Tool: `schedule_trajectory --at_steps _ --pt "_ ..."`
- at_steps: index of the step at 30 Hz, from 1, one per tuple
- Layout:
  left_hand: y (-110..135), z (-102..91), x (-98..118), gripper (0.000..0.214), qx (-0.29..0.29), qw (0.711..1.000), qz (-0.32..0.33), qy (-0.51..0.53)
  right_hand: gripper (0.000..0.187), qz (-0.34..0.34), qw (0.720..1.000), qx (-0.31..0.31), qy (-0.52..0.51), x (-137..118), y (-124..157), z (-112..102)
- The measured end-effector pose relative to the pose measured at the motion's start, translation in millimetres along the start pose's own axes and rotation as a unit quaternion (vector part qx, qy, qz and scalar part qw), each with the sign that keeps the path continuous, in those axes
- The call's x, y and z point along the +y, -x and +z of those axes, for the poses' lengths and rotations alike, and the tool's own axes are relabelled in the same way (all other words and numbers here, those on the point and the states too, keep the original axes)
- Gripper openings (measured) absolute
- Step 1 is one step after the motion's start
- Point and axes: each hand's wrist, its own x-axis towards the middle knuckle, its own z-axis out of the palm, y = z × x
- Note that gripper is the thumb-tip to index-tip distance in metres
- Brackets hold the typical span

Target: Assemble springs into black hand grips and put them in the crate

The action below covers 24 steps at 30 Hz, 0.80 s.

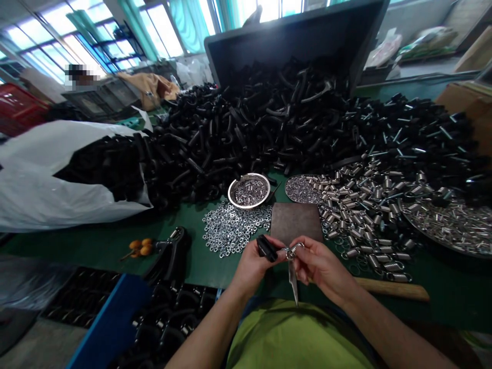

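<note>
My left hand (251, 261) is closed around a black plastic handle (266, 248), just above my lap. My right hand (319, 264) pinches a small metal spring (293, 250) against the handle's end. A thin metal rod (293, 282) hangs down between the two hands. Right behind them a dark square pad (295, 221) lies on the green table (107, 246).
A heap of black handles (269, 123) spills from a tipped black bin (292, 36). Nearby lie a round bowl of small metal parts (249, 190), a patch of nuts (230, 228), loose springs (365, 215), a wooden handle (395, 289) and a white bag (46, 174). Assembled grips (169, 318) lie lower left.
</note>
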Motion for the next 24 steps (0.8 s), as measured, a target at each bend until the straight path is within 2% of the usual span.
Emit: schedule_trajectory --at_steps 3,7,10,12,14,16,19,21,24 --pt "0.3 1.7 -3.8 0.023 0.012 0.999 -0.002 0.04 0.032 0.014 0.999 0.019 -0.034 -1.6 -0.5 4.4" --pt "2.4 5.7 -8.6 0.021 0.031 0.997 0.005 0.065 0.031 -0.017 0.999 0.046 -0.014 -3.0 -1.7 9.0" --pt "2.9 5.9 -9.5 0.015 0.04 0.998 0.05 -0.009 0.027 -0.075 0.992 0.055 0.081 -7.9 -5.0 4.8" --pt "1.7 5.9 -10.1 0.011 0.05 0.994 0.071 -0.067 0.024 -0.125 0.969 0.068 0.203 -14.6 -7.6 -0.7" --pt "-0.6 7.3 -11.9 0.013 0.05 0.996 0.037 -0.059 0.022 -0.157 0.934 0.085 0.309 -23.2 -8.7 -5.1" --pt "-3.4 11.0 -14.3 0.019 0.028 0.998 -0.05 0.036 0.021 -0.176 0.913 0.096 0.356 -32.5 -7.8 -5.2" --pt "-6.9 19.9 -15.7 0.026 -0.04 0.963 -0.17 0.206 0.02 -0.188 0.904 0.091 0.373 -42.7 -4.1 2.1" --pt "-8.3 26.4 -14.3 0.029 -0.068 0.941 -0.202 0.264 0.018 -0.196 0.895 0.085 0.392 -44.7 -1.8 8.1" --pt "-9.5 33.5 -11.8 0.03 -0.081 0.932 -0.207 0.286 0.015 -0.22 0.862 0.089 0.447 -40.6 0.0 12.0"
